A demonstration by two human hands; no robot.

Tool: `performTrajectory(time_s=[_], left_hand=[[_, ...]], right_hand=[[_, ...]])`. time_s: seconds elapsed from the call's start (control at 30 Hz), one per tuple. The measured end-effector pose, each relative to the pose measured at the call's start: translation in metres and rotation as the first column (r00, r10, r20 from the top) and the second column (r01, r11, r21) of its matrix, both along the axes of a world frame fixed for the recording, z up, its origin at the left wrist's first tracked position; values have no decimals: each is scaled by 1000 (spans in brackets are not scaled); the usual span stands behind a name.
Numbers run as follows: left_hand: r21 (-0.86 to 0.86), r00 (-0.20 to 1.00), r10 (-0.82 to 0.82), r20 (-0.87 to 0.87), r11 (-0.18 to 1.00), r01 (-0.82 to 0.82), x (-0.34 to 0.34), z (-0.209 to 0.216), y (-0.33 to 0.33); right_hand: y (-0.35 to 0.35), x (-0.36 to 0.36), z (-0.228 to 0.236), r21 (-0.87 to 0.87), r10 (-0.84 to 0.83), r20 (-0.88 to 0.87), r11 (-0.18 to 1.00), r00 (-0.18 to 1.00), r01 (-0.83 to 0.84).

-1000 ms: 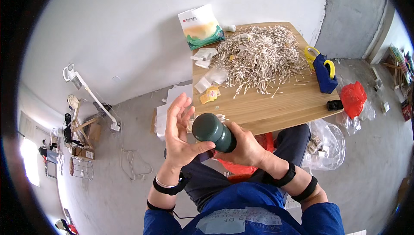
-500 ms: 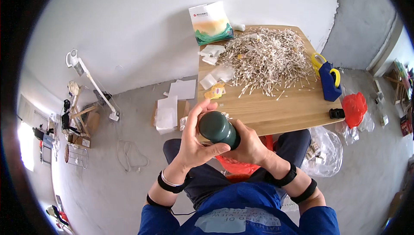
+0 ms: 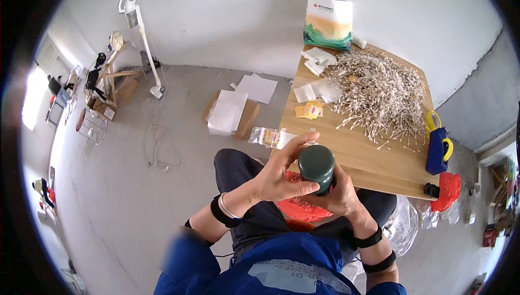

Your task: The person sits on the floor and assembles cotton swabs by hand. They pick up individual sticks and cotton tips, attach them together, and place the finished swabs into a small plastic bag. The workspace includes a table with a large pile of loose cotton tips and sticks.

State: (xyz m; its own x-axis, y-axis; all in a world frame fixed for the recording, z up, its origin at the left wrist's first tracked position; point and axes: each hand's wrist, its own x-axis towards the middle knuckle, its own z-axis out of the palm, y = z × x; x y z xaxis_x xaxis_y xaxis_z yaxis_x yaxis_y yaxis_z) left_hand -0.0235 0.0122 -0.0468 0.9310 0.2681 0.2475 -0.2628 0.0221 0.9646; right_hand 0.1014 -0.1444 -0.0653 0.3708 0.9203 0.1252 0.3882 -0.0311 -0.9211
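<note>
A dark green bottle [image 3: 316, 165], perhaps a thermos, is tilted with its rounded top toward me, over my lap by the table's near edge. My left hand [image 3: 276, 173] curves around the top part, thumb across its near side and fingers on the far side. My right hand [image 3: 340, 193] grips the lower body, whose bottom end is hidden behind the hands. Beyond them on the wooden table [image 3: 374, 168] spreads a big heap of loose cotton swabs [image 3: 384, 92]. A clear packet of swabs [image 3: 268, 137] lies at the table's left edge, close to my left hand.
On the table are yellow cards [image 3: 310, 110], clear plastic wrappers [image 3: 319, 90], a paper bag [image 3: 327, 23], a blue tape dispenser [image 3: 437, 151] with yellow rings and a small black device [image 3: 431, 190]. A red bag [image 3: 303, 208] lies between my legs. Paper sheets [image 3: 228, 112] lie left of the table.
The view has turned left, so table and heap appear further right. Both hands still hold the bottle, which now stands more upright in view. The swab packet shows more fully.
</note>
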Motion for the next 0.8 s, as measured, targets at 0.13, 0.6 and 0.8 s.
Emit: performTrajectory(time_s=[0.13,0.6,0.8], left_hand=[[265,992,-75,-97,959,98,-5,-10,16],[182,871,474,-128,875,-449,-29,-44,152],[279,741,665,-97,733,-621,-7,-124,233]], right_hand=[[15,5,-4,-94,71,-124,992,990,-83],[73,77,-63,-258,-46,380,954,924,154],[42,109,-155,-557,62,569,763,820,329]])
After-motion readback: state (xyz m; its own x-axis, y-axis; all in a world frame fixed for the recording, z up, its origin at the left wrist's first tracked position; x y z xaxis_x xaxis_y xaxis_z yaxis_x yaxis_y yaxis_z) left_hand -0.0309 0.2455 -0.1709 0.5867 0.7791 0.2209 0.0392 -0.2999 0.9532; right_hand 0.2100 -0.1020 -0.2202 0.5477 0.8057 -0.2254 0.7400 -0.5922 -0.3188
